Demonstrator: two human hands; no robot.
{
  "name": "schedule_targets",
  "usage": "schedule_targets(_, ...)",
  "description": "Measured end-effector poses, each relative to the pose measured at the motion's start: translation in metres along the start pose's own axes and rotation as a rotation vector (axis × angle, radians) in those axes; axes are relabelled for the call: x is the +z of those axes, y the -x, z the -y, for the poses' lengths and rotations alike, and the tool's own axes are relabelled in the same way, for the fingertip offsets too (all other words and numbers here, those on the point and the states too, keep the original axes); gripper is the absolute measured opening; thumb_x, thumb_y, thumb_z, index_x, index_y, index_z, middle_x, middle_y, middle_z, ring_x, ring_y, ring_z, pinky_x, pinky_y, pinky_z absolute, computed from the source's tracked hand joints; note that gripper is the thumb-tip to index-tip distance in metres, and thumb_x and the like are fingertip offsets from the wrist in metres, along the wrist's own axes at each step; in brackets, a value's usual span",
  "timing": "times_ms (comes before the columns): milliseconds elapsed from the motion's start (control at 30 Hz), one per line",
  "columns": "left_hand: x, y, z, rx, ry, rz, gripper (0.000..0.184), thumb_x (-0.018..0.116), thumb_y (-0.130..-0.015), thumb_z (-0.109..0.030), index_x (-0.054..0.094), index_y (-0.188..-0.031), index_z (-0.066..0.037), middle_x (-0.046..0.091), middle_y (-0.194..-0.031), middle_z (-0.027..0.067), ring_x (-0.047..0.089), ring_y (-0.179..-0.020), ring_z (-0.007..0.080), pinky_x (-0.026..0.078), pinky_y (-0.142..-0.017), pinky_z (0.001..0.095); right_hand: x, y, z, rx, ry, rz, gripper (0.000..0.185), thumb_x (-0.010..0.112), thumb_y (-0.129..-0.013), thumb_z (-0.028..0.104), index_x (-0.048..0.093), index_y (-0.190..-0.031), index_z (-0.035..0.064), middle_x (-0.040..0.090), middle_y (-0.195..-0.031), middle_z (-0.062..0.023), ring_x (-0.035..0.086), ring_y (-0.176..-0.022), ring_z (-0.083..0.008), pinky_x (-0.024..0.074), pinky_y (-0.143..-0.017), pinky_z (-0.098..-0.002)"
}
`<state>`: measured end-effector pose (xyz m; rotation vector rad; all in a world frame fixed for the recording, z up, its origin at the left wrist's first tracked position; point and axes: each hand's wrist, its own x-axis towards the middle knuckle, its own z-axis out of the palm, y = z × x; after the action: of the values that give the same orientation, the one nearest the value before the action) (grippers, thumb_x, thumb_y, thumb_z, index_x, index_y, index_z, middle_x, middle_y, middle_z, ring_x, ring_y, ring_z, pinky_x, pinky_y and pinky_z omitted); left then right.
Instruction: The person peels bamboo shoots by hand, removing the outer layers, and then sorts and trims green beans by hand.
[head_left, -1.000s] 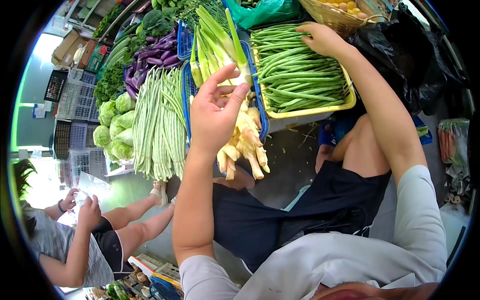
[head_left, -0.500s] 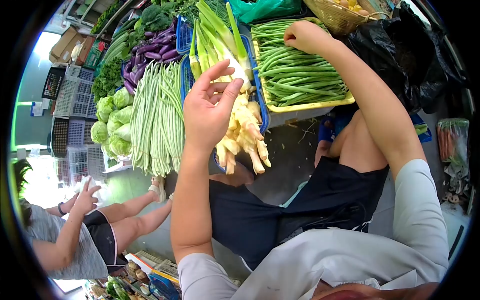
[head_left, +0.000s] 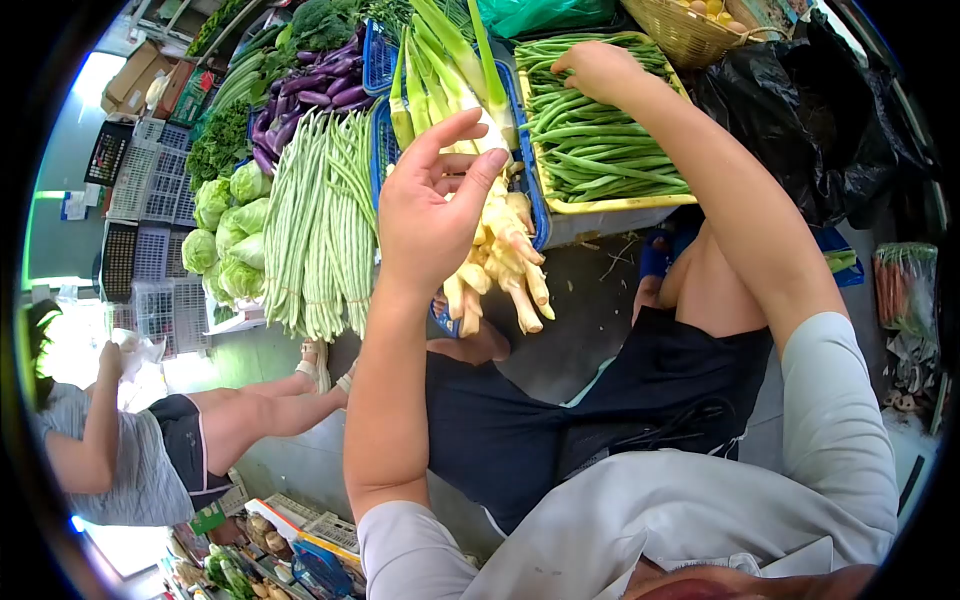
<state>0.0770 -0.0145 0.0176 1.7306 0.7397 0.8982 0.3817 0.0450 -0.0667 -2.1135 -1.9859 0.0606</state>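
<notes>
My left hand (head_left: 432,205) hovers palm inward above the pale yellow shoots (head_left: 505,235), its fingers apart and curved, with nothing in it. Under and beyond it, green-topped stalks (head_left: 440,75) lie in a blue basket (head_left: 540,215). To the right, my right hand (head_left: 605,75) rests on the far part of the green beans (head_left: 600,150) in a yellow basket (head_left: 640,203). Its fingertips are bent down together at the beans; what is between them is too small to make out.
Long pale beans (head_left: 320,230), cabbages (head_left: 240,240) and eggplants (head_left: 315,85) lie to the left. A wicker basket (head_left: 685,35) and a black plastic bag (head_left: 800,120) are at the upper right. Another person (head_left: 125,440) stands at the lower left.
My right hand has moved left over the green beans, and its fingers have closed together. My left hand keeps nearly the same pose. The other person has turned and shifted.
</notes>
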Motion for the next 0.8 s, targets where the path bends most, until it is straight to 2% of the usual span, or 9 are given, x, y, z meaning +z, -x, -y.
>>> schedule_targets(200,-0.001,0.002,0.002,-0.007,0.007,0.009,0.044,0.074,-0.096,-0.003,0.060,-0.137,0.004,0.068,-0.124,0.0123,0.069,-0.092,0.0112,0.057,-0.078,0.0250,0.003,-0.012,-0.002,0.008,-0.003,0.090,0.027,0.075,-0.088,0.020,0.079,-0.114,0.0163,0.077,-0.108,-0.0107,0.072,-0.102,-0.0322,0.0573,-0.089,-0.0445)
schedule_targets(267,0.000,0.004,-0.001,-0.027,-0.011,0.016,0.044,0.074,-0.096,-0.003,0.060,-0.137,0.004,0.068,-0.124,0.0117,0.069,-0.092,0.0111,0.057,-0.079,0.0245,-0.004,-0.012,0.001,-0.014,0.027,0.095,0.021,0.076,-0.087,0.017,0.081,-0.108,0.0168,0.078,-0.108,-0.0089,0.073,-0.100,-0.0313,0.0583,-0.087,-0.0444)
schedule_targets(367,0.003,0.006,0.001,-0.044,-0.011,0.026,0.042,0.074,-0.096,-0.004,0.062,-0.135,0.003,0.070,-0.121,0.0098,0.069,-0.092,0.0104,0.057,-0.080,0.0240,0.000,-0.010,0.005,0.008,0.028,0.022,0.016,0.074,-0.086,0.016,0.082,-0.101,0.0154,0.077,-0.105,-0.0093,0.073,-0.099,-0.0313,0.0585,-0.085,-0.0443)
schedule_targets(500,0.012,0.008,-0.001,-0.017,-0.090,0.087,0.036,0.075,-0.096,-0.008,0.066,-0.130,0.001,0.073,-0.114,0.0059,0.069,-0.089,0.0086,0.056,-0.081,0.0242,0.007,-0.016,0.006,0.019,0.036,-0.025,0.016,0.071,-0.087,0.016,0.081,-0.100,0.0154,0.077,-0.105,-0.0102,0.073,-0.101,-0.0314,0.0584,-0.085,-0.0445)
schedule_targets(600,0.013,0.008,-0.004,0.033,-0.146,0.106,0.034,0.075,-0.095,-0.010,0.069,-0.127,0.000,0.075,-0.112,0.0066,0.070,-0.090,0.0096,0.057,-0.080,0.0254,0.005,-0.018,0.012,0.047,0.095,0.001,0.017,0.070,-0.088,0.018,0.080,-0.102,0.0154,0.076,-0.107,-0.0116,0.072,-0.102,-0.0319,0.0581,-0.086,-0.0438)
schedule_targets(667,0.013,0.007,-0.002,0.077,-0.157,0.106,0.034,0.075,-0.095,-0.010,0.069,-0.126,0.000,0.076,-0.111,0.0082,0.072,-0.089,0.0115,0.057,-0.079,0.0259,-0.005,-0.012,0.015,-0.129,0.043,-0.184,0.020,0.069,-0.089,0.020,0.078,-0.105,0.0129,0.076,-0.104,-0.0125,0.073,-0.099,-0.0333,0.0577,-0.086,-0.0438)
schedule_targets(700,0.011,0.007,-0.002,0.073,-0.156,0.099,0.034,0.075,-0.095,-0.010,0.069,-0.126,0.000,0.076,-0.111,0.0082,0.072,-0.089,0.0115,0.057,-0.079,0.0259,-0.010,-0.011,0.017,-0.136,0.043,-0.180,0.020,0.069,-0.089,0.020,0.078,-0.105,0.0129,0.076,-0.104,-0.0125,0.073,-0.099,-0.0333,0.0577,-0.086,-0.0438)
schedule_targets(767,0.007,0.005,-0.005,0.094,-0.196,0.090,0.033,0.076,-0.095,-0.013,0.070,-0.125,0.000,0.077,-0.109,0.0080,0.072,-0.088,0.0114,0.057,-0.079,0.0259,-0.019,-0.010,0.020,-0.168,-0.258,-0.277,0.021,0.069,-0.091,0.023,0.077,-0.107,0.0104,0.076,-0.103,-0.0126,0.072,-0.097,-0.0342,0.0572,-0.085,-0.0436)
schedule_targets(800,0.006,0.004,-0.005,0.067,-0.194,0.069,0.034,0.077,-0.095,-0.016,0.071,-0.125,0.000,0.077,-0.108,0.0081,0.073,-0.087,0.0115,0.057,-0.079,0.0258,-0.025,-0.006,0.019,-0.250,-0.380,-0.311,0.022,0.069,-0.097,0.022,0.074,-0.113,0.0081,0.076,-0.103,-0.0114,0.074,-0.093,-0.0279,0.0572,-0.082,-0.0406)
